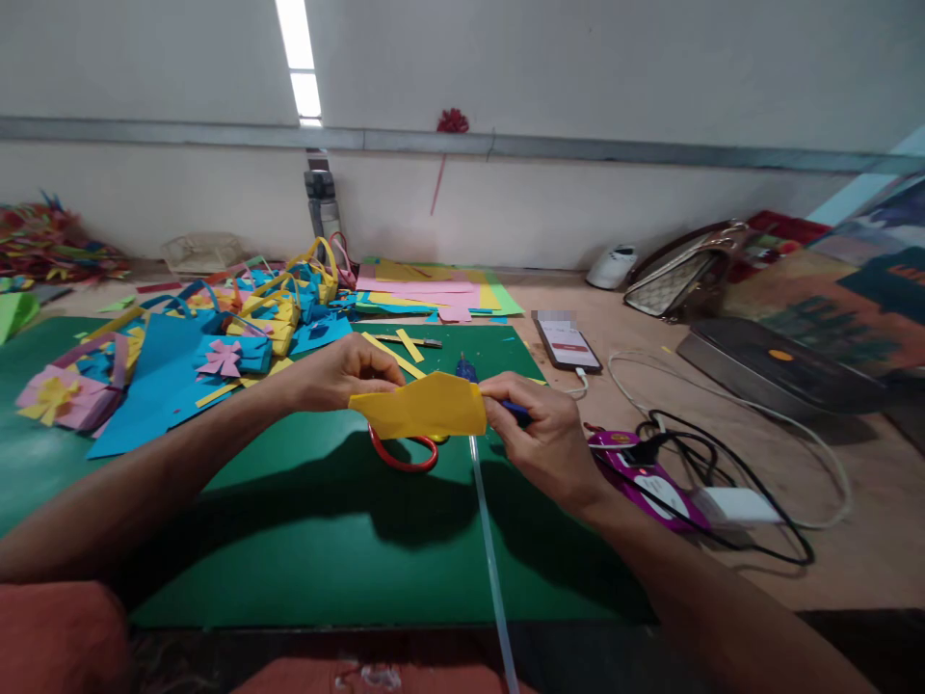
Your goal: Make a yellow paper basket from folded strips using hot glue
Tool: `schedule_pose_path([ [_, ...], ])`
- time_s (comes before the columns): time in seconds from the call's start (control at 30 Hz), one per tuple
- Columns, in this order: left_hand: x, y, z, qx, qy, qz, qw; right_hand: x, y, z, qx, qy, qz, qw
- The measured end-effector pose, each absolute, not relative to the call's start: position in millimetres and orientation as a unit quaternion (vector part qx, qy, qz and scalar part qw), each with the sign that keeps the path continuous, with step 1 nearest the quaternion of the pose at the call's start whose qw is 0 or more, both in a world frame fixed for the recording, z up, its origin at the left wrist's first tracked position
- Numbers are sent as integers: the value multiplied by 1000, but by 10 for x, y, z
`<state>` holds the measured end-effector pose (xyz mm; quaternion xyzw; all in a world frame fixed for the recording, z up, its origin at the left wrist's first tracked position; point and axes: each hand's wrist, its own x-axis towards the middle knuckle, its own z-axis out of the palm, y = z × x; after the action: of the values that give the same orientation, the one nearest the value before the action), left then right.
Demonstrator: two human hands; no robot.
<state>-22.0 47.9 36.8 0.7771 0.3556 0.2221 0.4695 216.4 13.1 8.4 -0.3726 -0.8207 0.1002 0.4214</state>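
A folded piece of yellow paper (pixel 419 407) is stretched between my two hands above the green mat. My left hand (pixel 354 371) pinches its left end with curled fingers. At the other end, my right hand (pixel 541 429) grips the paper between thumb and fingers. Partly hidden behind the paper lie scissors with red handles (pixel 405 467). A blue glue gun (pixel 466 369) rests on the mat, largely covered by the paper and my right hand. From beneath the paper a long clear glue stick (pixel 488 549) runs toward me.
Small paper baskets (pixel 267 318) and blue sheets (pixel 159 376) crowd the left. Coloured paper (pixel 434 289), yellow strips (pixel 394 352) and a cutter (pixel 411 339) lie beyond my hands. To the right are a phone (pixel 566 340), a purple power strip (pixel 643 482) and tangled cables (pixel 723 463).
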Motion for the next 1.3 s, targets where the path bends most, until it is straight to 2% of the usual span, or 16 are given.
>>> schedule_pose_path([
  [0.27, -181, 465, 328, 740, 354, 255, 512, 2158, 154, 120, -415, -798, 156, 409],
  [0.37, -168, 456, 323, 702, 362, 302, 533, 2148, 149, 146, -459, -769, 186, 405],
  [0.5, -180, 483, 277, 657, 407, 398, 495, 2146, 170, 152, -489, -733, 246, 404],
  [0.67, -200, 546, 221, 614, 372, 455, 527, 2158, 222, 116, -492, -715, 293, 401],
  [0.73, -182, 546, 221, 594, 400, 485, 502, 2171, 232, 98, -486, -740, 224, 407],
  [0.8, -137, 513, 218, 547, 441, 496, 510, 2190, 223, 85, -462, -781, 70, 415],
  [0.9, -17, 390, 178, 457, 441, 446, 631, 2222, 170, 78, -385, -819, -188, 381],
  [0.97, 83, 270, 136, 428, 388, 425, 697, 2233, 112, 80, -342, -826, -285, 344],
  [1.17, 273, 49, 84, 386, 312, 452, 741, 2151, -48, 59, -266, -826, -421, 263],
  [1.3, 235, 167, 60, 363, 360, 508, 693, 2095, -60, 29, -218, -854, -374, 288],
])
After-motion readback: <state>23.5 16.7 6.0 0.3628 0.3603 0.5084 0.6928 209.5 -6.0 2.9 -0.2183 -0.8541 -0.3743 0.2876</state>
